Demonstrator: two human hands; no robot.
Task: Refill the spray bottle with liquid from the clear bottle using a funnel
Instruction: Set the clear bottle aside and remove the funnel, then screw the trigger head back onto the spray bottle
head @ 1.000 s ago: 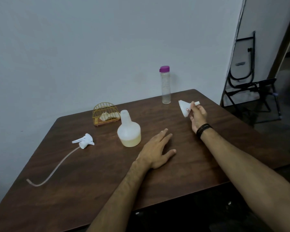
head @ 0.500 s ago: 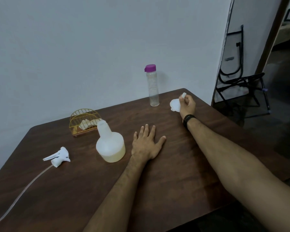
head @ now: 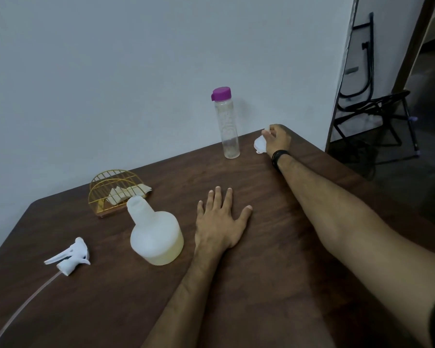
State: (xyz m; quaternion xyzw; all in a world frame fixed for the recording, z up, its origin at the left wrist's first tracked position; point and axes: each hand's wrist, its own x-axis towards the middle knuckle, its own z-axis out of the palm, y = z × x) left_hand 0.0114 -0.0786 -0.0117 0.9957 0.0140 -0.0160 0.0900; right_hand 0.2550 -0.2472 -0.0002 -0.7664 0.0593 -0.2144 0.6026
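A white spray bottle body (head: pixel 156 234), uncapped and with pale yellow liquid low inside, stands upright on the brown table (head: pixel 274 272). Its white trigger head (head: pixel 69 256) with a long tube lies to the left. A tall clear bottle (head: pixel 227 126) with a purple cap stands at the table's far edge. My right hand (head: pixel 276 140) is closed on a small white funnel (head: pixel 259 144), mouth down, at the table surface just right of the clear bottle. My left hand (head: pixel 221 222) lies flat and open on the table, right of the spray bottle.
A gold wire napkin holder (head: pixel 116 192) with paper napkins stands behind the spray bottle. A grey wall backs the table. A black folding chair (head: pixel 377 106) leans beyond the table's right corner.
My right hand has carried the funnel away from me and lowered it toward the table beside the clear bottle, turning its mouth downward. My left hand has stayed flat on the table.
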